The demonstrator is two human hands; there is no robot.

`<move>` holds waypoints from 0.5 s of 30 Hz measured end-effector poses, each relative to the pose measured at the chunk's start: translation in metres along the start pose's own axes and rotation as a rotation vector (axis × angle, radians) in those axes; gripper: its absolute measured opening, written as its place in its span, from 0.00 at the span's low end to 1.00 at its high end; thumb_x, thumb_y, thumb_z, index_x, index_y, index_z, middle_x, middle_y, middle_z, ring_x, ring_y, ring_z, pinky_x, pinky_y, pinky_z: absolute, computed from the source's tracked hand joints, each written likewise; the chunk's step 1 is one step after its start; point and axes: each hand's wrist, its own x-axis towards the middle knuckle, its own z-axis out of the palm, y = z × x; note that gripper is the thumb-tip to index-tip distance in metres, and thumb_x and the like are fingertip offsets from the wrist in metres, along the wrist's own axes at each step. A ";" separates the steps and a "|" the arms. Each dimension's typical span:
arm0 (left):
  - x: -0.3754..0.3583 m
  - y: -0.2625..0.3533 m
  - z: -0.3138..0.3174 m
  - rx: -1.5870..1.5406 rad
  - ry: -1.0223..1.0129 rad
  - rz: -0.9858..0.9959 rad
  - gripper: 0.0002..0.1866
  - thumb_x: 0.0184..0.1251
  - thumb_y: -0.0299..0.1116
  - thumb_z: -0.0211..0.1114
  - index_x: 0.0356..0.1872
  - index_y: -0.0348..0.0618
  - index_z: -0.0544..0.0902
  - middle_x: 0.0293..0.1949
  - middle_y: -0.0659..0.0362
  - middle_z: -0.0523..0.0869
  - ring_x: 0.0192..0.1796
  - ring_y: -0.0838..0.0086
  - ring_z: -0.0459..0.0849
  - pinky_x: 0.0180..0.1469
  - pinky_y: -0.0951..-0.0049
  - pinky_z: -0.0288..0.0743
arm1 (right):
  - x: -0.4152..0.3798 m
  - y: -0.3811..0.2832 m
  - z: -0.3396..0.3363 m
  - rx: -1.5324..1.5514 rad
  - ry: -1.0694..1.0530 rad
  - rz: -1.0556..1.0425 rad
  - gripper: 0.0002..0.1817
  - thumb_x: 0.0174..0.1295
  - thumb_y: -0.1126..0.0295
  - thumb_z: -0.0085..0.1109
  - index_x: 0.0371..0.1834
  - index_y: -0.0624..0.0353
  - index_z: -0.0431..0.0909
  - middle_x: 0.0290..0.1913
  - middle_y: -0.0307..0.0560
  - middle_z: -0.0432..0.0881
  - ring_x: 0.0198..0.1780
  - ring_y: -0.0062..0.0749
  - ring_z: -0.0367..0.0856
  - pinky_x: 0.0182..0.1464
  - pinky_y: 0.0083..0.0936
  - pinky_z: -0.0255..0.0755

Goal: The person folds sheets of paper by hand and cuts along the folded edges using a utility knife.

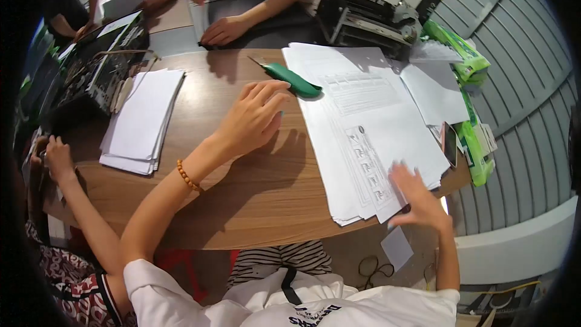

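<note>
Now, left hand (251,118) outstretched near green cutter (292,80), fingers loosely apart, right hand (417,197) spread flat on paper stack (363,127)

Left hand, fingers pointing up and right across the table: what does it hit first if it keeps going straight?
Most likely the green utility knife: the left hand has its fingertips just short of the handle, with only bare table between. Whether the hand is above table level is unclear.

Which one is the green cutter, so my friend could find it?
Look at the wooden table. The cutter lies between the left hand and the big paper stack. It is the only green thing on the wood, with a thin blade tip.
</note>
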 end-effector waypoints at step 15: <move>0.012 0.090 0.037 -0.320 -0.340 0.280 0.21 0.62 0.36 0.58 0.56 0.41 0.72 0.61 0.52 0.71 0.65 0.64 0.67 0.67 0.57 0.56 | -0.105 -0.061 -0.062 0.120 0.360 0.111 0.10 0.42 0.72 0.65 0.32 0.55 0.83 0.33 0.39 0.85 0.40 0.36 0.84 0.56 0.46 0.68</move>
